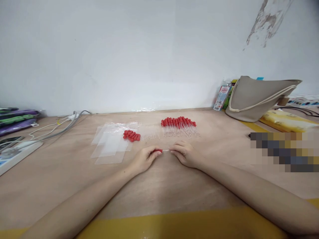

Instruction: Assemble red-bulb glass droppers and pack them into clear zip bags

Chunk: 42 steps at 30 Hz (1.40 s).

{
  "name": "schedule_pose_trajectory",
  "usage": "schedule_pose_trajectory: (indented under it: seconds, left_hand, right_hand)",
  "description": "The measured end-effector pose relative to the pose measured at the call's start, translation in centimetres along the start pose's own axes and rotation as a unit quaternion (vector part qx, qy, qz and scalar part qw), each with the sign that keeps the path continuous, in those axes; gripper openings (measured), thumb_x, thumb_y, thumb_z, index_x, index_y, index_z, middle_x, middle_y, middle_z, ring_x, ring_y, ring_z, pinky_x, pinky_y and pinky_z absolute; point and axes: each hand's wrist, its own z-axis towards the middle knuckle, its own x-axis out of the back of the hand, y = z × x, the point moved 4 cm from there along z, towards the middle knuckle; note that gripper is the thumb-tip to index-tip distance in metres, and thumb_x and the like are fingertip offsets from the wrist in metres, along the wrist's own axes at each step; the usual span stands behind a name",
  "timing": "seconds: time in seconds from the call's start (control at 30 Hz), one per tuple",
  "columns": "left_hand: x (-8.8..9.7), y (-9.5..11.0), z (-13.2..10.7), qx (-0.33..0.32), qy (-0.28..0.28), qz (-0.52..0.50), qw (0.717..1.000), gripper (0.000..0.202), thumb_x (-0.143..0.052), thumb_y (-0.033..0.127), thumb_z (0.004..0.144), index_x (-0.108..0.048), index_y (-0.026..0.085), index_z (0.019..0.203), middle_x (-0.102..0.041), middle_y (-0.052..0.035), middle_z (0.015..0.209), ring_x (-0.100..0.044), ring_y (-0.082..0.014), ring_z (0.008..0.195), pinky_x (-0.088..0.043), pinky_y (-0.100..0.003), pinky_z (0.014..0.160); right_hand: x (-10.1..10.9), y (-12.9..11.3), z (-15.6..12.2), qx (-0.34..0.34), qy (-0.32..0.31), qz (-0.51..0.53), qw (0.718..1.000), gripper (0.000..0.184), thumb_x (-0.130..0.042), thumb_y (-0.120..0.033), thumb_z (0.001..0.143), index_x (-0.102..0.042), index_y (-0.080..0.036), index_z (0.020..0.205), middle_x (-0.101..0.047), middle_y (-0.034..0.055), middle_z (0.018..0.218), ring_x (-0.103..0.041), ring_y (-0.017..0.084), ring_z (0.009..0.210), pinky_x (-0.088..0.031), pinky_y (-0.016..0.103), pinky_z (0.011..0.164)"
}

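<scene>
My left hand (144, 158) pinches a small red rubber bulb (158, 151) at the middle of the wooden table (161, 186). My right hand (185, 154) pinches the clear glass tube (166, 150) that meets the bulb. Both hands rest on the table, fingers closed. Behind them lies a row of assembled droppers with red bulbs (178, 125). A small pile of loose red bulbs (132, 135) lies to the left, with loose clear tubes (151, 132) beside it. Clear plastic bags (112, 142) lie flat further left.
A grey bag with a cream strap (259, 98) stands at the back right beside a bottle (221, 96) and a yellow packet (286, 121). Cables (59, 127), a white power strip (17, 154) and purple items (17, 121) sit at the left. Yellow tape (174, 225) edges the table front.
</scene>
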Motion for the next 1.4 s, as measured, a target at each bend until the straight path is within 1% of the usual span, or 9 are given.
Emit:
schedule_pose_trajectory:
  seconds: [0.2,0.5,0.7,0.93,1.03,1.13,1.23,1.3,1.4]
  left_hand:
    - [-0.2,0.1,-0.1,-0.017,-0.022,0.021,0.999,0.019,-0.045,0.029,0.086,-0.062,0.020,0.089,-0.065,0.0000,0.082,-0.059,-0.0139,0.075,-0.046,-0.025,0.068]
    - [-0.1,0.2,-0.3,-0.038,-0.011,0.049,0.998,0.018,-0.049,0.031,0.084,-0.061,0.019,0.090,-0.062,-0.0007,0.076,-0.056,-0.0127,0.067,-0.044,-0.024,0.061]
    - [-0.3,0.2,-0.3,-0.067,-0.022,0.057,0.996,0.018,-0.047,0.028,0.085,-0.060,0.019,0.093,-0.064,-0.0025,0.084,-0.058,-0.0144,0.075,-0.046,-0.026,0.067]
    - [0.7,0.7,0.5,-0.099,-0.010,0.112,0.989,0.017,-0.049,0.028,0.084,-0.060,0.019,0.092,-0.064,-0.0029,0.084,-0.059,-0.0159,0.078,-0.047,-0.029,0.072]
    - [1.6,0.5,0.5,-0.101,0.032,0.133,0.985,0.026,-0.054,0.029,0.081,-0.055,0.020,0.105,-0.062,-0.0055,0.098,-0.058,-0.0185,0.090,-0.046,-0.032,0.079]
    - [2.1,-0.2,0.2,-0.083,0.034,0.150,0.985,0.038,-0.053,0.032,0.080,-0.049,0.020,0.116,-0.057,-0.0077,0.112,-0.053,-0.0210,0.103,-0.043,-0.036,0.087]
    - [1.7,-0.7,-0.1,-0.065,-0.035,0.173,0.982,0.036,-0.047,0.035,0.084,-0.052,0.019,0.115,-0.052,-0.0082,0.121,-0.048,-0.0219,0.112,-0.039,-0.038,0.094]
    - [1.5,-0.8,-0.1,-0.054,-0.065,0.183,0.980,0.038,-0.044,0.037,0.085,-0.053,0.018,0.116,-0.050,-0.0085,0.125,-0.044,-0.0221,0.116,-0.036,-0.040,0.097]
    - [1.3,-0.8,0.0,-0.045,-0.075,0.189,0.978,0.040,-0.042,0.038,0.086,-0.051,0.018,0.119,-0.048,-0.0086,0.127,-0.042,-0.0217,0.119,-0.035,-0.040,0.099]
  right_hand:
    - [-0.3,0.0,0.0,-0.008,-0.028,-0.007,1.000,0.021,-0.041,-0.023,0.086,-0.061,-0.022,0.093,-0.060,0.0031,0.080,-0.054,0.013,0.071,-0.040,0.024,0.062]
    - [-0.4,-1.4,0.2,-0.022,-0.031,-0.077,0.996,0.021,-0.040,-0.023,0.086,-0.061,-0.020,0.089,-0.061,0.0017,0.077,-0.054,0.012,0.067,-0.032,0.023,0.056]
    - [-1.0,-1.7,0.5,-0.018,-0.044,-0.090,0.995,0.020,-0.041,-0.023,0.085,-0.060,-0.019,0.081,-0.060,0.0017,0.071,-0.050,0.011,0.060,-0.029,0.024,0.053]
    - [-0.6,-1.8,1.3,-0.034,-0.070,-0.089,0.993,0.023,-0.038,-0.025,0.087,-0.060,-0.018,0.081,-0.062,0.0032,0.075,-0.053,0.013,0.066,-0.034,0.024,0.059]
    - [0.0,-1.5,1.8,-0.025,-0.077,-0.097,0.992,0.021,-0.042,-0.024,0.085,-0.062,-0.019,0.080,-0.064,0.0034,0.078,-0.055,0.016,0.074,-0.035,0.029,0.071]
    - [0.8,0.2,2.0,-0.087,-0.026,-0.107,0.990,0.020,-0.046,-0.025,0.083,-0.065,-0.019,0.079,-0.065,0.0036,0.078,-0.056,0.017,0.077,-0.035,0.032,0.075]
    - [1.1,2.7,2.2,-0.208,0.034,-0.082,0.974,0.022,-0.047,-0.030,0.081,-0.066,-0.020,0.079,-0.065,0.0041,0.076,-0.056,0.017,0.072,-0.038,0.028,0.065]
    - [0.7,4.2,2.8,-0.288,0.044,-0.053,0.955,0.023,-0.047,-0.033,0.080,-0.067,-0.019,0.079,-0.065,0.0038,0.074,-0.057,0.016,0.068,-0.038,0.026,0.059]
    - [-0.5,5.5,4.6,-0.368,0.033,-0.037,0.928,0.022,-0.048,-0.032,0.078,-0.066,-0.019,0.075,-0.066,0.0042,0.074,-0.059,0.017,0.070,-0.038,0.025,0.060]
